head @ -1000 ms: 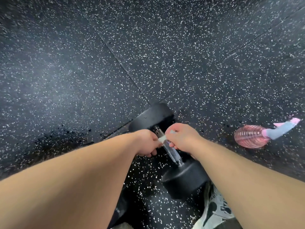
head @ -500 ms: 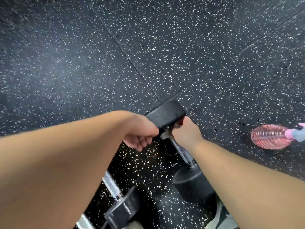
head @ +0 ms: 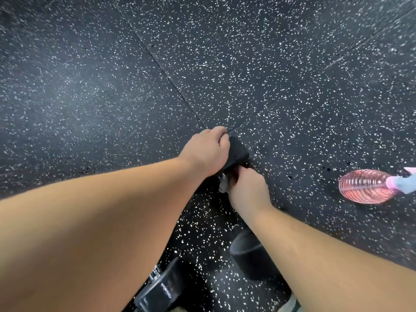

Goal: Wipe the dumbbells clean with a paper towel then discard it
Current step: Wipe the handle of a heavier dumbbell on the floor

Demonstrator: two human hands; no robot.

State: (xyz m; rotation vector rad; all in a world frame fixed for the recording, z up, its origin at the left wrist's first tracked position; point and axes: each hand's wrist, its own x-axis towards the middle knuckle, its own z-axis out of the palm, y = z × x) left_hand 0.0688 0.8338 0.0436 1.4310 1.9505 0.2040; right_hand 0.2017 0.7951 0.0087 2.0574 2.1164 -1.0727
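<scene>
Black rubber dumbbell (head: 239,153): I see left grip (head: 206,152) curled over its far head; right grip (head: 248,192) pinches paper towel (head: 223,188) just beneath. Print on second dumbbell (head: 162,289) unreadable.

Dumbbell getting wiped down on the speckled gym floor (head: 90,86)

The person's left hand (head: 207,149) is gripping the far head of the dumbbell (head: 238,152) while the right hand (head: 247,190) is holding a crumpled paper towel (head: 224,188) right under that head. A pink spray bottle (head: 367,185) is lying off to the right, and a second dumbbell (head: 162,289) is sitting by the bottom edge.
</scene>
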